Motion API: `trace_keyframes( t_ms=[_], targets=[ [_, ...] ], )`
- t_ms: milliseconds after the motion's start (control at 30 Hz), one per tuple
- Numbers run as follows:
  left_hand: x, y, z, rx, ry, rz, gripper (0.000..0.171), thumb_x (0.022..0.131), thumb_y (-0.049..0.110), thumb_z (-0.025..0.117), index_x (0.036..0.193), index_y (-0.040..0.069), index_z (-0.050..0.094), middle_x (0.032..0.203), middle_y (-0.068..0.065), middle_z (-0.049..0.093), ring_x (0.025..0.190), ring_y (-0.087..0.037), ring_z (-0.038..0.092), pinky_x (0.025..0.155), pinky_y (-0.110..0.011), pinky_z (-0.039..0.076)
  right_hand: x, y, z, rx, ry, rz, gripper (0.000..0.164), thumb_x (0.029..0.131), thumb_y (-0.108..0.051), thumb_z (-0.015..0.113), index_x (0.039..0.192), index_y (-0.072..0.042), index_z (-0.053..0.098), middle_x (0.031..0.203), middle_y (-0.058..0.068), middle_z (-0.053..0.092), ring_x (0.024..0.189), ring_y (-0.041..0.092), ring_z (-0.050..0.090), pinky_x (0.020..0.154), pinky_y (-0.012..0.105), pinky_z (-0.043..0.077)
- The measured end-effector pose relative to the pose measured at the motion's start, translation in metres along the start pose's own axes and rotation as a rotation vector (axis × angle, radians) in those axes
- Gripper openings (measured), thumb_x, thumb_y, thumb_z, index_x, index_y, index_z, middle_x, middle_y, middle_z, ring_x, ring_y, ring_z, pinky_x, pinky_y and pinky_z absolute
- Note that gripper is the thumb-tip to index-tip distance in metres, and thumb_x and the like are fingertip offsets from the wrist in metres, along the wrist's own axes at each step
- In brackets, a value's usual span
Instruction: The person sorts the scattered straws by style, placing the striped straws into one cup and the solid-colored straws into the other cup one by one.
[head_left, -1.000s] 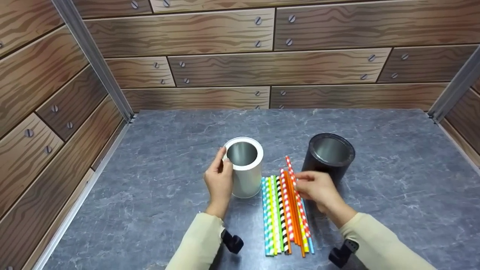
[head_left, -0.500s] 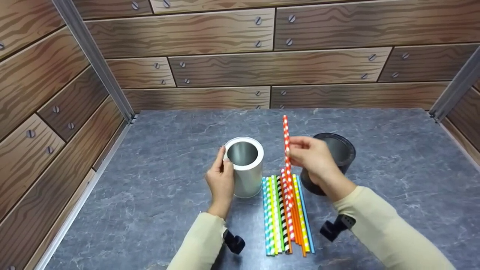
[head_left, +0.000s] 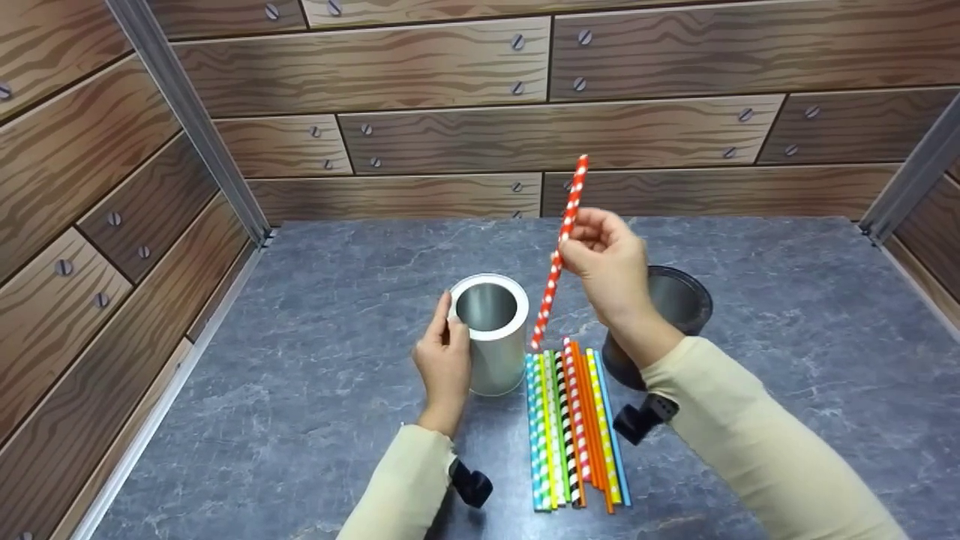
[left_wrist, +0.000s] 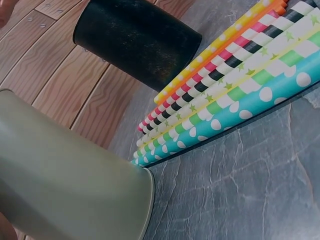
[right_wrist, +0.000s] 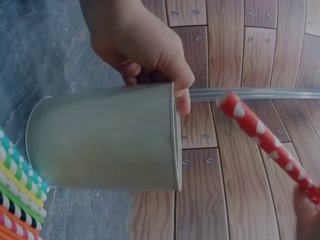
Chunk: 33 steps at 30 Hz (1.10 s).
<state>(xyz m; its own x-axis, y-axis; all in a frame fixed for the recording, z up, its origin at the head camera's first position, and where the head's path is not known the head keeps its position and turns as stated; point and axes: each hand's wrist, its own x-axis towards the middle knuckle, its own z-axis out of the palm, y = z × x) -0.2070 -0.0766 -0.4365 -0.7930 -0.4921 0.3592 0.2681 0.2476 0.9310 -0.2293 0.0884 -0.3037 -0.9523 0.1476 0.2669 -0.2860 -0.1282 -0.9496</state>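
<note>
My left hand (head_left: 441, 371) grips a white metal can (head_left: 499, 364) at its left rim. The right wrist view shows the thumb hooked over the edge of this upright, open-topped can (right_wrist: 105, 140). Between thumb and fingers of my right hand (head_left: 609, 274) is a red paper straw (head_left: 547, 296) with white dots, raised above the table and tilted. Its lower end hangs just right of the can's rim. In the right wrist view the straw's near end (right_wrist: 250, 125) points toward the can's mouth. Several colourful straws (head_left: 566, 427) lie side by side between the two cans.
Behind my right hand stands a black can (head_left: 690, 304), open at the top and partly hidden by the wrist. The grey marbled table (head_left: 315, 360) is bordered by wood-patterned walls (head_left: 442, 142) at the back and sides.
My right hand has drawn the red dotted straw up out of the row, away from the other straws, and tilted its lower end leftward. The left hand and white can have hardly moved.
</note>
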Motion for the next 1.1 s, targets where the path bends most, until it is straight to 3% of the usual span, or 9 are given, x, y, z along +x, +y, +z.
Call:
trace_keyframes(
  t_ms=[200,400,533,633,767,967,1100],
  targets=[
    [0.000,0.001,0.000,0.001,0.005,-0.002,0.042,0.086,0.008,0.050,0.127,0.007,0.057,0.057,-0.005,0.055,0.048,-0.005,0.032,0.048,-0.019,0.031,0.002,0.014,0.009,0.088,0.130,-0.218,0.028,0.073,0.014,0.055,0.098,0.004,0.054,0.080,0.005,0.054,0.073,0.013,0.052,0.065,0.018,0.048],
    [-0.001,0.000,0.001,0.005,0.004,-0.012,0.042,0.086,0.007,0.049,0.127,0.009,0.057,0.047,0.006,0.037,0.045,-0.004,0.028,0.045,-0.019,0.028,-0.001,0.034,0.018,0.046,0.153,-0.325,0.028,0.073,0.012,0.058,0.098,0.002,0.052,0.082,0.003,0.054,0.078,0.013,0.053,0.070,0.020,0.046],
    [-0.001,-0.001,0.001,0.019,0.013,0.001,0.042,0.085,0.007,0.050,0.126,0.007,0.058,0.049,0.006,0.038,0.047,-0.005,0.031,0.046,-0.019,0.029,-0.005,0.050,0.025,-0.039,0.119,-0.390,0.027,0.073,0.011,0.058,0.099,0.006,0.052,0.081,0.004,0.056,0.077,0.014,0.055,0.062,0.019,0.048],
    [-0.001,0.000,0.001,0.027,0.025,0.014,0.041,0.085,0.007,0.051,0.125,0.006,0.058,0.050,0.005,0.042,0.047,-0.005,0.032,0.046,-0.019,0.031,-0.008,0.061,0.030,-0.079,0.074,-0.387,0.027,0.072,0.009,0.058,0.099,0.008,0.052,0.081,0.007,0.057,0.076,0.015,0.056,0.057,0.018,0.048],
    [-0.001,0.000,0.001,0.040,0.036,0.026,0.040,0.085,0.007,0.051,0.124,0.007,0.059,0.049,0.003,0.044,0.048,-0.005,0.032,0.046,-0.020,0.031,-0.014,0.071,0.036,-0.121,-0.017,-0.349,0.026,0.073,0.009,0.058,0.098,0.008,0.053,0.082,0.011,0.059,0.074,0.013,0.056,0.059,0.018,0.049],
    [0.000,0.000,0.002,0.036,0.056,0.029,0.040,0.084,0.006,0.052,0.123,0.007,0.061,0.050,0.006,0.042,0.049,-0.004,0.032,0.048,-0.019,0.030,-0.016,0.082,0.041,-0.289,-0.132,-0.426,0.024,0.070,0.008,0.061,0.093,0.007,0.057,0.079,0.015,0.062,0.068,0.017,0.059,0.059,0.023,0.051],
    [0.000,-0.001,0.003,0.043,0.064,0.039,0.039,0.084,0.006,0.052,0.122,0.006,0.062,0.049,0.007,0.036,0.048,-0.003,0.031,0.046,-0.019,0.028,-0.016,0.085,0.041,-0.396,-0.180,-0.368,0.023,0.068,0.006,0.062,0.092,0.005,0.059,0.076,0.013,0.062,0.066,0.020,0.059,0.059,0.021,0.050]
  ],
)
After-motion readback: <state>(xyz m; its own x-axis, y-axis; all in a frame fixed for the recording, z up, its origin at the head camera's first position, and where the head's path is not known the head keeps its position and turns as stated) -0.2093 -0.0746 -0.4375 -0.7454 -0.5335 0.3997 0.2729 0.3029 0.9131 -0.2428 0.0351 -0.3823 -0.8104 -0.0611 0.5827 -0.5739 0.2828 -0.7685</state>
